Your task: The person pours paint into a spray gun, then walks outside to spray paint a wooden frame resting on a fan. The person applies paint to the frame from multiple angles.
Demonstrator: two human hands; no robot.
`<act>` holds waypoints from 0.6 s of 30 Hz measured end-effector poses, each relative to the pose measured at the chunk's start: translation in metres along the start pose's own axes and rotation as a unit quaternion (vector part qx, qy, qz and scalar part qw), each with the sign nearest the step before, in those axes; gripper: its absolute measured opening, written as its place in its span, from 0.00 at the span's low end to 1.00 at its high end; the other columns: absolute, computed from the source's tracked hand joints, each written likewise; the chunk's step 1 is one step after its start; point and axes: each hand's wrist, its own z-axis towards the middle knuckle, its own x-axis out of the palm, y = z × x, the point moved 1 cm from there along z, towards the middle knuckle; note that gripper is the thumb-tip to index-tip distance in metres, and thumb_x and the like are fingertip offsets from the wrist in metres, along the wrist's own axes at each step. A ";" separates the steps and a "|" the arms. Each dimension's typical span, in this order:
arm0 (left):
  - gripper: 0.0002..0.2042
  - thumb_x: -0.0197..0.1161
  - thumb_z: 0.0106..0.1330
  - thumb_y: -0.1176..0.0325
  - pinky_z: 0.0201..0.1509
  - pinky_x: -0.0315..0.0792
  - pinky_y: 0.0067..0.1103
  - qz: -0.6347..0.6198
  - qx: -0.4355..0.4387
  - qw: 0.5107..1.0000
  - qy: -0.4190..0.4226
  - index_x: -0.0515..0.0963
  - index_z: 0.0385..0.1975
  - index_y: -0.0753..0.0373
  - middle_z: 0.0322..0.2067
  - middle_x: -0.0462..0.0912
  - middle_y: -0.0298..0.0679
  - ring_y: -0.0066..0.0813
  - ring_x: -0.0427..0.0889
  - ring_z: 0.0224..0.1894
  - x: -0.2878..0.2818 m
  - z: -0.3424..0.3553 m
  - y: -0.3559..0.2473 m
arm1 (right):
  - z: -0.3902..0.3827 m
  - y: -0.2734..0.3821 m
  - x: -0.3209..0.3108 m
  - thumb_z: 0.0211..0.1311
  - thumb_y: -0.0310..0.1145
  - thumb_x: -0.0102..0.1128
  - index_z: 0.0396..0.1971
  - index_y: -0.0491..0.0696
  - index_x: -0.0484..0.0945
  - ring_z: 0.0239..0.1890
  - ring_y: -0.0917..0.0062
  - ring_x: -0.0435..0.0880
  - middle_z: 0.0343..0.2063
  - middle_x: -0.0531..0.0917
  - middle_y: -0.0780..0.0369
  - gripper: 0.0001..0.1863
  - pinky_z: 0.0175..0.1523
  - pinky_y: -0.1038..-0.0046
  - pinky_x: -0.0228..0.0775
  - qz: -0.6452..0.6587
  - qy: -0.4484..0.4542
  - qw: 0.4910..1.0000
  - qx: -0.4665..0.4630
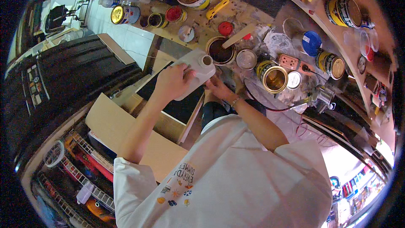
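Observation:
My left hand [175, 80] is closed around the upper side of a whitish translucent plastic jug [195, 85]. The jug is tilted, and its uncapped mouth [206, 60] points up and toward the bench, beside an open can of dark brown liquid [220, 51]. A flat wooden stir stick [238, 36] leans out of that can. My right hand [220, 89] is at the jug's right edge below the mouth, fingers bent against it; its fingertips are partly hidden. No liquid is seen flowing from the jug.
A round lid [246, 59] and an open can with amber contents [275, 79] stand right of the brown can. Nearby are an orange power strip [294, 63], a metal spray gun [324, 97] with a hose, and a yellow cutter knife [218, 8]. Cardboard [122, 131] lies left.

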 end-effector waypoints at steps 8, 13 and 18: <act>0.18 0.56 0.67 0.52 0.41 0.75 0.45 0.062 0.025 0.998 -0.019 0.75 0.33 0.65 0.30 0.82 0.52 0.55 0.82 0.36 -0.007 0.021 -0.008 | 0.014 -0.011 0.003 0.75 0.46 0.45 0.66 0.45 0.59 0.60 0.71 0.74 0.59 0.71 0.58 0.28 0.59 0.67 0.75 0.015 0.000 1.000 0.013; 0.18 0.57 0.67 0.52 0.42 0.74 0.45 0.061 0.023 0.998 0.010 0.76 0.32 0.65 0.30 0.82 0.52 0.54 0.82 0.37 -0.010 0.030 -0.018 | 0.007 0.005 0.006 0.73 0.57 0.42 0.72 0.53 0.46 0.57 0.69 0.78 0.63 0.69 0.60 0.37 0.57 0.63 0.73 0.069 0.049 0.996 0.010; 0.21 0.54 0.69 0.50 0.42 0.76 0.45 0.093 0.006 0.994 0.051 0.77 0.35 0.66 0.34 0.83 0.53 0.56 0.83 0.38 -0.018 0.036 -0.024 | 0.006 0.010 0.007 0.73 0.56 0.42 0.71 0.53 0.48 0.57 0.69 0.79 0.63 0.68 0.60 0.35 0.56 0.62 0.74 0.085 0.054 0.995 0.012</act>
